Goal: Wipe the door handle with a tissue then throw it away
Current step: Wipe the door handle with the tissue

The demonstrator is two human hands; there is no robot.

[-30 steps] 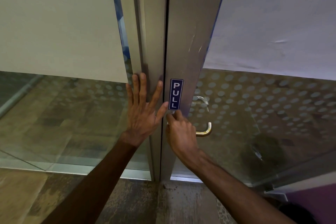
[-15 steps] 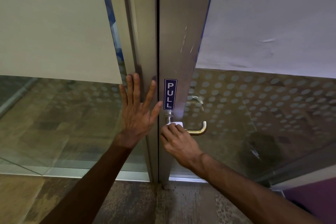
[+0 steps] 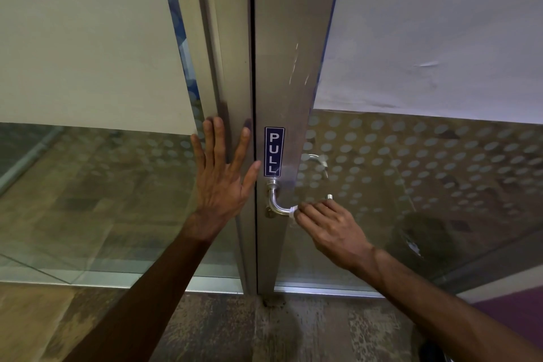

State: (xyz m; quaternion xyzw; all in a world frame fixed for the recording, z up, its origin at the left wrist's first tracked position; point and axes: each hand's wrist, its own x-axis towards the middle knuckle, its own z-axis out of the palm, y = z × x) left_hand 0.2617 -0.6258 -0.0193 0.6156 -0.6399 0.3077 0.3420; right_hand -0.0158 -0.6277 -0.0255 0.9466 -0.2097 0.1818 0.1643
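Note:
A silver lever door handle (image 3: 275, 205) sticks out of the metal door frame (image 3: 291, 67) just below a blue PULL sticker (image 3: 274, 151). My right hand (image 3: 330, 228) is wrapped over the handle's horizontal bar, pressing a white tissue (image 3: 293, 212) around it; only a small edge of tissue shows beside my fingers. The bar's far end (image 3: 329, 196) pokes out past my knuckles. My left hand (image 3: 223, 182) lies flat with fingers spread on the neighbouring frame post, holding nothing.
Glass panels (image 3: 88, 191) with frosted upper sections flank the frame; the right one (image 3: 426, 173) carries a dot pattern. A second handle (image 3: 316, 160) shows through the glass on the far side. Speckled floor (image 3: 235, 329) lies below, with a purple surface (image 3: 517, 314) at the lower right.
My right hand with the tissue has slid from the handle's base near the sticker down and rightward along the bar. My left hand stays pressed on the frame.

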